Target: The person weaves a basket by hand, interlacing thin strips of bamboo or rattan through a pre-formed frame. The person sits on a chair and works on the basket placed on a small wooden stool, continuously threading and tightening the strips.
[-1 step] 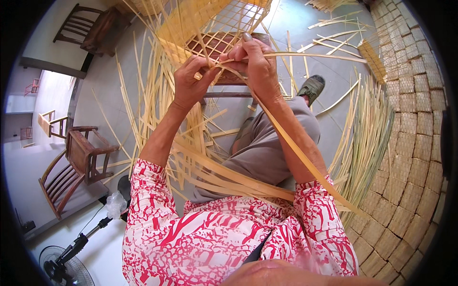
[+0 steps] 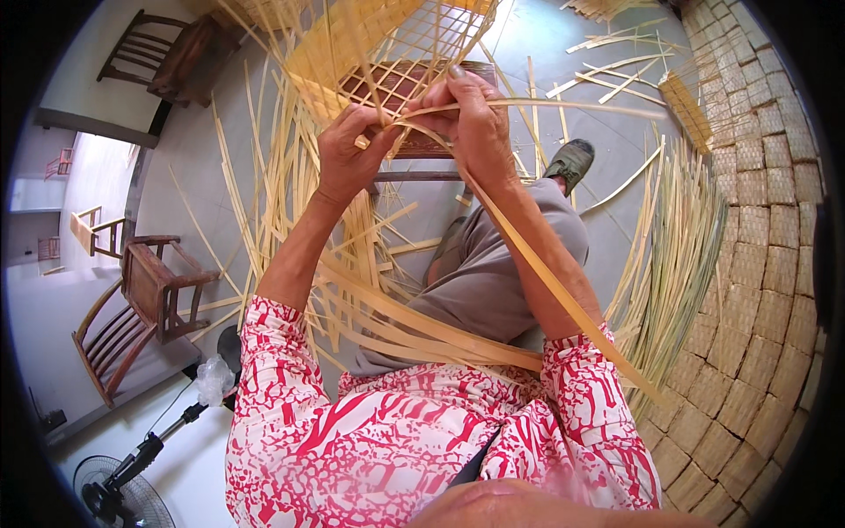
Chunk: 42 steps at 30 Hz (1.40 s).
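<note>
Both hands meet at the near edge of an openwork woven bamboo basket (image 2: 429,40). My left hand (image 2: 348,151) is closed, thumb and fingers pinching a pale bamboo strip (image 2: 563,104) at the edge. Close beside it, my right hand (image 2: 484,136) is closed round the same strip, its thumb raised on top. The strip's free end sticks out to the right. A wider bamboo strip (image 2: 563,295) runs from between the hands down along my right forearm. Under the work stands a dark red wooden stool (image 2: 429,145). The fingertips are partly hidden by the hands.
Loose bamboo strips (image 2: 264,176) spread over the floor at left, and some lie across my lap. A bundle of thin strips (image 2: 669,255) lies at right, beside stacked woven blocks (image 2: 748,290). Wooden chairs (image 2: 150,295) and a fan (image 2: 119,493) stand at left.
The free end of the pale strip has swung slightly and blurs. Both hands keep nearly the same place and grip.
</note>
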{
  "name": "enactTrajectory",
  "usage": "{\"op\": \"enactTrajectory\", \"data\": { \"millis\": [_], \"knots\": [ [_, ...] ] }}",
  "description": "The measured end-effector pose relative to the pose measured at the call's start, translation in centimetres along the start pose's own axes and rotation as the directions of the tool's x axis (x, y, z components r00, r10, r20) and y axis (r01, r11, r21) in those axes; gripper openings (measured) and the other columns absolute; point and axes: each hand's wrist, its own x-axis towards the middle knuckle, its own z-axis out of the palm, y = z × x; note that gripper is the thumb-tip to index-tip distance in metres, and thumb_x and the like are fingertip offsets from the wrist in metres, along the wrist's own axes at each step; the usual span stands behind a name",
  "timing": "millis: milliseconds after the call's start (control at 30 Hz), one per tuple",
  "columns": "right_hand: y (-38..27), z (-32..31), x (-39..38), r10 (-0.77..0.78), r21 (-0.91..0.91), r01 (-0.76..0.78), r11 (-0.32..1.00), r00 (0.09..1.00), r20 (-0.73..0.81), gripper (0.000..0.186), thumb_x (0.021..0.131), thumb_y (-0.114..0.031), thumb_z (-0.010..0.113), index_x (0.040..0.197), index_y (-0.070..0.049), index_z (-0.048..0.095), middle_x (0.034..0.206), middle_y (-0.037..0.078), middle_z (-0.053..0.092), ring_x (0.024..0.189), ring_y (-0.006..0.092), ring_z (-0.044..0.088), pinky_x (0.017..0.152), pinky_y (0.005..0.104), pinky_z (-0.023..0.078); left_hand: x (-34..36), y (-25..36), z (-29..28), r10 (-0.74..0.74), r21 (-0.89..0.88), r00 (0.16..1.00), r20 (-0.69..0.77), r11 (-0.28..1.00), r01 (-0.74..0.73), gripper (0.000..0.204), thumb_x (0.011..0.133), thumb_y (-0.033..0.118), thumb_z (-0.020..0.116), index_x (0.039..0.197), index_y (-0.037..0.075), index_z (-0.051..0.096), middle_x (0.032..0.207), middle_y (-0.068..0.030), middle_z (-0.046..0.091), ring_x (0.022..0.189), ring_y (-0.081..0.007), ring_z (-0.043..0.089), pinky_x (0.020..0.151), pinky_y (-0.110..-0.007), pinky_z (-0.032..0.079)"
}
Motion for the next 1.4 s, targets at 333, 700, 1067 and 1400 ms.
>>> {"op": "enactTrajectory", "data": {
  "millis": [333, 700, 1067, 1400],
  "knots": [
    [0.4, -1.5, 3.4, -0.183, -0.390, 0.232, 0.891, 0.970, 0.160, 0.058, 0.084, -0.004, 0.050, 0.141, -0.007, 0.046, 0.125, 0.014, 0.062, 0.103, 0.0175, 0.059, 0.092, 0.0320, 0.052, 0.2, 0.1, -1.0, -0.068, 0.004, 0.997, -0.024, 0.998, 0.068, 0.013, 0.089, 0.009, 0.078, 0.091, 0.002, 0.068, 0.079, -0.0034, 0.064, 0.063, -0.0090, 0.059, 0.059, -0.024, 0.047],
    [0.7, -2.3, 3.2, -0.468, -0.160, 0.451, 0.878, 0.878, -0.095, 0.020, 0.105, -0.023, 0.058, 0.100, -0.004, 0.057, 0.083, 0.005, 0.062, 0.072, 0.0125, 0.063, 0.066, 0.0286, 0.055, 0.0, -0.4, -1.6, -0.056, 0.036, 0.998, -0.029, 0.998, 0.057, 0.011, 0.089, 0.007, 0.078, 0.093, 0.002, 0.070, 0.080, -0.0031, 0.064, 0.065, -0.0082, 0.059, 0.060, -0.024, 0.047],
    [1.0, -5.1, 2.6, 0.201, 0.582, 0.074, 0.810, 0.897, -0.393, 0.032, 0.109, -0.033, 0.044, 0.102, -0.002, 0.048, 0.102, 0.019, 0.058, 0.092, 0.0313, 0.064, 0.086, 0.0496, 0.061, 0.1, -0.6, -2.2, -0.159, -0.030, 0.986, 0.059, 0.987, 0.161, 0.015, 0.091, 0.012, 0.077, 0.095, 0.001, 0.069, 0.081, -0.0035, 0.065, 0.068, -0.0093, 0.061, 0.064, -0.024, 0.049],
    [1.2, -5.3, -0.9, 0.129, 0.559, 0.036, 0.829, 0.959, -0.252, 0.035, 0.110, -0.035, 0.044, 0.101, -0.003, 0.055, 0.103, 0.014, 0.062, 0.093, 0.0274, 0.064, 0.090, 0.0444, 0.058, 0.4, -1.7, -3.7, -0.218, 0.014, 0.961, 0.169, 0.976, 0.219, 0.019, 0.088, 0.016, 0.081, 0.090, 0.001, 0.070, 0.074, -0.0004, 0.064, 0.069, -0.0060, 0.057, 0.061, -0.022, 0.046]
  ]
}}
